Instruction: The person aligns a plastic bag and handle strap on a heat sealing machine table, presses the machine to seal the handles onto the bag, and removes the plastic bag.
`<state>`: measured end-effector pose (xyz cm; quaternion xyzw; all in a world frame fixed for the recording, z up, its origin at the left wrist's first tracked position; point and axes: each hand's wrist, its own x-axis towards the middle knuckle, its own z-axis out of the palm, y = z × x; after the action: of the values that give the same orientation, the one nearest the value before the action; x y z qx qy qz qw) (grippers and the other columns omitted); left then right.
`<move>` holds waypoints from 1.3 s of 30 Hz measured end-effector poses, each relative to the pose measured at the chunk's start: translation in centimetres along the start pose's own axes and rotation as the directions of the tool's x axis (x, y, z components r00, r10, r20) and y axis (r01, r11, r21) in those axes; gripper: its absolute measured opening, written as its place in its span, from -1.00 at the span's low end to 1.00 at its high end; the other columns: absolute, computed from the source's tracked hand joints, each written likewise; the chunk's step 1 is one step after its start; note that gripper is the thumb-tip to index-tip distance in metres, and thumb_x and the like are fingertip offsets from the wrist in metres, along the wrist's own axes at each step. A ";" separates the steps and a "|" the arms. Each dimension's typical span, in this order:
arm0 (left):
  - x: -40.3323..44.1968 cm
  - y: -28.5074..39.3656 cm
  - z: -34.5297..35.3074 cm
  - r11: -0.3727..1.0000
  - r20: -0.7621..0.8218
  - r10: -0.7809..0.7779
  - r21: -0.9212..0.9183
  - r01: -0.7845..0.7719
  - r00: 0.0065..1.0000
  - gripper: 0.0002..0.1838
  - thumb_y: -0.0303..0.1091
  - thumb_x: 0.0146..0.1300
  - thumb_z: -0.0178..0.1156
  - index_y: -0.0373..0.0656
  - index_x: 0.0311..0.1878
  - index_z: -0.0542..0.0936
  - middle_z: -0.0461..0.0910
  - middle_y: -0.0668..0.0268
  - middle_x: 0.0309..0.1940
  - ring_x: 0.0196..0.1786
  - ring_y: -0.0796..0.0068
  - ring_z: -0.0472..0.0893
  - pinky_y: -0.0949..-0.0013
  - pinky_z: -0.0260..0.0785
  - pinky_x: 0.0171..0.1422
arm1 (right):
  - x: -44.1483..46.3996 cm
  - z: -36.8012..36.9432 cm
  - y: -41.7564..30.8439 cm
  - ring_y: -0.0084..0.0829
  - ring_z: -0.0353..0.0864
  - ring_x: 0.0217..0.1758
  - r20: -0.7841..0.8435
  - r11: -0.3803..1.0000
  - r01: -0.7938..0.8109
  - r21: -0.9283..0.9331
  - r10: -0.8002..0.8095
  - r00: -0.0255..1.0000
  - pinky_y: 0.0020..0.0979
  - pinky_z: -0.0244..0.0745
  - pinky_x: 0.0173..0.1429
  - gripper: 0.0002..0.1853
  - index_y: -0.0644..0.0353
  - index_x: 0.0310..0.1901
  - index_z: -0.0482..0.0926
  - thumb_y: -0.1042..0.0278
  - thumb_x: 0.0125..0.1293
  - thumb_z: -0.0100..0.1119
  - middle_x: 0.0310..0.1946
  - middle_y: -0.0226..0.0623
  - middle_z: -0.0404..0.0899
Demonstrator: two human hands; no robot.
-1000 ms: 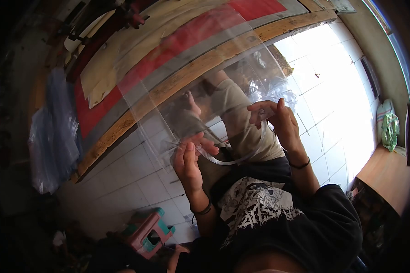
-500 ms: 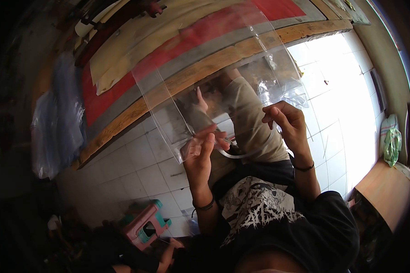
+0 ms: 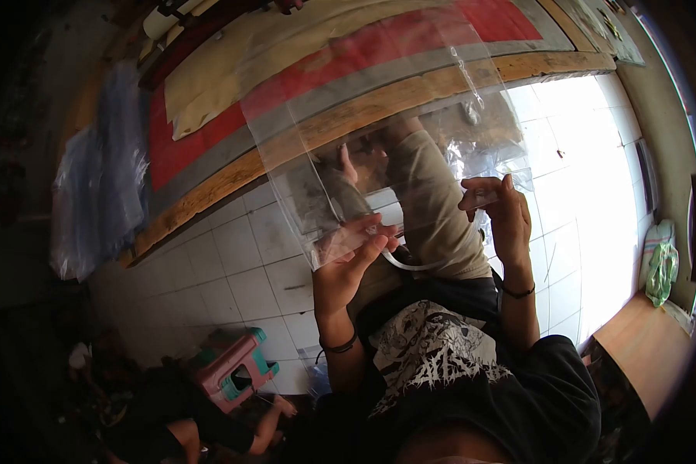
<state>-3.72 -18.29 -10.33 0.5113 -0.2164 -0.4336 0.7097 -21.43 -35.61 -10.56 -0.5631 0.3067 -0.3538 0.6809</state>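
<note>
A large clear plastic bag (image 3: 410, 166) with a curved whitish strip (image 3: 410, 266) along its near edge hangs in front of me, partly over the bench. My left hand (image 3: 352, 255) has its thumb and fingers about the near left part of the bag, and some fingers show through the film. At the near right edge, my right hand (image 3: 504, 213) is partly curled, with a bit of clear plastic between its fingers and one digit raised. My trousers (image 3: 429, 205) and legs show beneath and through the plastic.
The wooden-edged bench (image 3: 356, 124) carries red sheet (image 3: 510, 22) and tan sheet (image 3: 201, 85). Clear plastic bags (image 3: 100, 185) hang over its left end. Behind me are a pink and green stool (image 3: 232, 370) and another person's arm (image 3: 267, 425). A green bag (image 3: 660, 267) is at right.
My right hand has shifted slightly right and loosened its curl, one digit now raised. My left hand has moved a little right, its fingers still about the bag. The view has shifted slightly.
</note>
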 end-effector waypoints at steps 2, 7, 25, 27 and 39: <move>0.1 -0.1 0.0 1.000 -0.021 -0.013 0.012 0.013 1.000 -0.64 -0.57 0.29 0.31 -0.38 0.14 0.55 0.73 0.01 -0.16 -0.18 0.29 0.75 0.26 0.61 0.06 | 0.0 -0.3 0.0 -0.43 0.62 -0.34 -0.038 0.999 -0.018 -0.033 0.017 0.999 -0.36 0.49 -0.14 -0.31 0.48 -0.07 0.65 -0.07 0.64 -0.33 -0.41 -0.14 0.68; 0.0 0.3 -0.2 0.999 -0.009 -0.032 -0.019 0.032 0.999 -0.78 -0.64 0.33 0.25 -0.37 0.02 0.56 0.73 -0.03 -0.17 -0.15 0.28 0.75 0.23 0.63 0.08 | -0.3 -1.2 0.4 -0.46 0.65 -0.30 -0.064 0.996 -0.031 -0.080 0.026 0.998 -0.41 0.49 -0.14 -0.35 0.47 -0.05 0.65 -0.06 0.63 -0.26 -0.39 -0.16 0.70; -1.0 1.5 1.1 0.981 -0.097 0.196 0.029 -0.194 0.976 -0.57 -0.53 0.20 0.36 -0.36 0.16 0.58 0.72 0.10 -0.32 -0.44 0.30 0.70 0.26 0.64 -0.26 | -1.3 -2.5 -1.5 -0.37 0.74 -0.21 0.168 0.997 0.059 0.046 -0.066 0.984 -0.36 0.61 -0.04 -0.56 0.51 0.08 0.61 0.33 0.27 0.30 -0.21 -0.12 0.72; -1.0 1.7 1.1 0.979 -0.092 0.201 0.034 -0.199 0.975 -0.54 -0.53 0.20 0.36 -0.36 0.19 0.56 0.72 0.10 -0.32 -0.44 0.31 0.69 0.28 0.64 -0.26 | -1.3 -2.5 -1.8 -0.36 0.75 -0.20 0.178 0.998 0.046 0.042 -0.052 0.983 -0.35 0.62 -0.04 -0.56 0.51 0.09 0.60 0.35 0.27 0.29 -0.20 -0.11 0.72; -1.0 1.7 1.2 0.987 -0.058 0.163 0.015 -0.162 0.985 -0.48 -0.59 0.17 0.35 -0.36 0.24 0.54 0.73 0.09 -0.28 -0.42 0.37 0.69 0.31 0.63 -0.27 | -1.8 -1.7 -1.6 -0.42 0.71 -0.27 0.097 0.998 0.051 0.034 -0.054 0.994 -0.40 0.59 -0.07 -0.59 0.50 0.11 0.59 0.38 0.31 0.27 -0.16 -0.09 0.72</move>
<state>-4.44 -17.93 -8.24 0.5085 -0.2385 -0.3578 0.7460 -24.03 -35.25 -9.23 -0.5768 0.2524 -0.3485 0.6944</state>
